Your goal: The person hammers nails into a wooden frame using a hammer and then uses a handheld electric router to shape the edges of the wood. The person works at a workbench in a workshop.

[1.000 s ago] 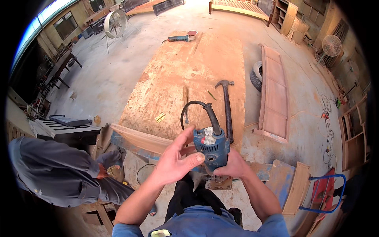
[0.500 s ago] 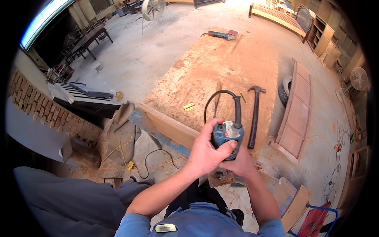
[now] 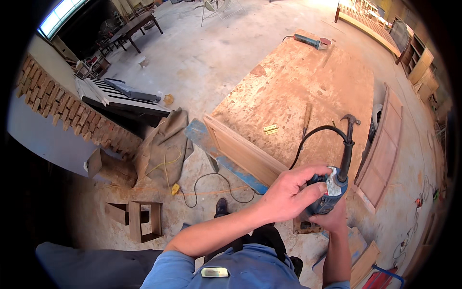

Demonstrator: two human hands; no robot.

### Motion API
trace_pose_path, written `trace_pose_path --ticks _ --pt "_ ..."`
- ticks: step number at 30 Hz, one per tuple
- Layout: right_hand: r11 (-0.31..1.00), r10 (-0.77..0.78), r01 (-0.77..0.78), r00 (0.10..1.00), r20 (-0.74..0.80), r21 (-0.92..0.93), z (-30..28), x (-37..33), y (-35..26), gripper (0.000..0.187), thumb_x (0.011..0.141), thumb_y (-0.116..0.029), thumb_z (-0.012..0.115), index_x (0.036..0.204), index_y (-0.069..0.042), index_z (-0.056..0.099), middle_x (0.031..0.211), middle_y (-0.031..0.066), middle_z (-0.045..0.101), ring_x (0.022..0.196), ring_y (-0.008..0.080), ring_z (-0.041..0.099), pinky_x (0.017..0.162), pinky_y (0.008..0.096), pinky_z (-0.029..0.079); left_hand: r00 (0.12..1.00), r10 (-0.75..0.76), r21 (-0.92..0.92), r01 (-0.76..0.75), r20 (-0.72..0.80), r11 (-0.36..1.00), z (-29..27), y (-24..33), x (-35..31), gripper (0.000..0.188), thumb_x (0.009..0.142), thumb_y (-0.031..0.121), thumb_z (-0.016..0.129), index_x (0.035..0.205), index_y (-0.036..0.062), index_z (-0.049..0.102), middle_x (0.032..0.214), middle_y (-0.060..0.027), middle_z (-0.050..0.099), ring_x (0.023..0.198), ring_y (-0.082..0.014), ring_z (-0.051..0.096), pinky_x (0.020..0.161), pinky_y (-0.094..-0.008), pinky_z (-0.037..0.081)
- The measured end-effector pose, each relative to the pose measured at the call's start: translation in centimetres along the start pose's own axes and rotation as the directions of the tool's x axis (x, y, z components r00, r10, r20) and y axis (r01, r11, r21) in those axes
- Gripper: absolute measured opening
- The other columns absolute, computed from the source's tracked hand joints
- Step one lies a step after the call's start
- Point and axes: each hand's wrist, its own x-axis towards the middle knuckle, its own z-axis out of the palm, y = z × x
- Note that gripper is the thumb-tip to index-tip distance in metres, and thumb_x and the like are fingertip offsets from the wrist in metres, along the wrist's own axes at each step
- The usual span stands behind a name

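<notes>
Router [image 3: 325, 204], blue: between both hands, touching each; long axis slanted, 1 o'clock to 7 o'clock; cord [image 3: 328, 127] out of 1 o'clock end, plate [image 3: 308, 226] at 7 o'clock end

Left hand [image 3: 288, 190]: router at 3 o'clock; thumb and forefinger closed about upper body

Right hand [image 3: 337, 219]: router at 11 o'clock; curled round lower body, thumb in sight, other fingers hidden; neither hand nearer

From router: hinges [image 3: 271, 129] at 11 o'clock on table [image 3: 288, 91], well apart

Angle grinder [image 3: 307, 41] (red disc [image 3: 326, 41] at right), far end of desk [image 3: 284, 91]; slatted bed frame [image 3: 368, 30], upper right, on floor [image 3: 192, 72].
</notes>
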Motion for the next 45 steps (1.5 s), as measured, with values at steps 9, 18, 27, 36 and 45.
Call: trace_pose_path --ticks 9,18,27,36,45 --pt "0.970 0.214 -0.233 0.954 -0.208 -0.068 12.2 -0.5 -2.1 0.072 0.048 -0.021 0.098 0.110 -0.004 0.065 0.100 0.0036 0.071 0.090 0.0129 0.066 0.083 0.0308 0.055 0.985 -0.111 0.239 0.076 0.135 0.968 -12.2 1.4 -5.4 0.032 0.091 0.001 0.058 0.122 0.0015 0.064 0.136 -0.0163 0.064 0.104 -0.0242 0.070 0.087 -0.0326 0.054" --pt "0.916 0.236 -0.262 0.964 -0.122 -0.303 22.5 -0.3 -0.4 0.085 0.052 -0.030 0.098 0.123 -0.001 0.062 0.107 0.0149 0.071 0.097 0.0297 0.071 0.088 0.0389 0.056 0.978 -0.172 0.362 0.121 0.114 0.924 -20.5 2.4 -12.2 0.033 0.088 -0.004 0.054 0.117 0.0006 0.068 0.125 -0.0188 0.069 0.090 -0.0239 0.072 0.080 -0.0333 0.057" --pt "0.874 0.318 -0.325 0.945 -0.082 -0.362 25.0 -2.2 -0.8 0.085 0.062 -0.037 0.092 0.132 -0.005 0.056 0.109 0.0181 0.070 0.100 0.0389 0.068 0.088 0.0427 0.055 0.981 -0.187 0.309 0.162 0.052 0.937 -20.9 1.0 -16.7 0.024 0.093 -0.003 0.056 0.114 -0.0037 0.069 0.123 -0.0235 0.069 0.105 -0.0243 0.071 0.091 -0.0330 0.054" --pt "0.873 0.419 -0.451 0.888 -0.189 -0.184 23.9 -8.8 -1.9 0.084 0.062 -0.036 0.092 0.132 -0.006 0.057 0.109 0.0173 0.071 0.097 0.0354 0.070 0.086 0.0415 0.057 0.940 -0.145 0.433 -0.004 0.310 0.901 -15.8 2.3 -16.6 0.023 0.096 -0.001 0.055 0.116 -0.0013 0.067 0.123 -0.0217 0.069 0.100 -0.0272 0.071 0.085 -0.0322 0.055" --pt "0.869 0.277 -0.391 0.892 -0.357 -0.304 25.8 -11.6 0.8 0.091 0.050 -0.033 0.098 0.128 -0.004 0.060 0.109 0.0152 0.072 0.100 0.0318 0.072 0.089 0.0394 0.056 0.932 -0.145 0.433 -0.015 0.333 0.901 -15.2 1.5 -17.2 0.027 0.088 -0.001 0.059 0.114 0.0000 0.067 0.119 -0.0199 0.071 0.092 -0.0290 0.072 0.080 -0.0338 0.057"
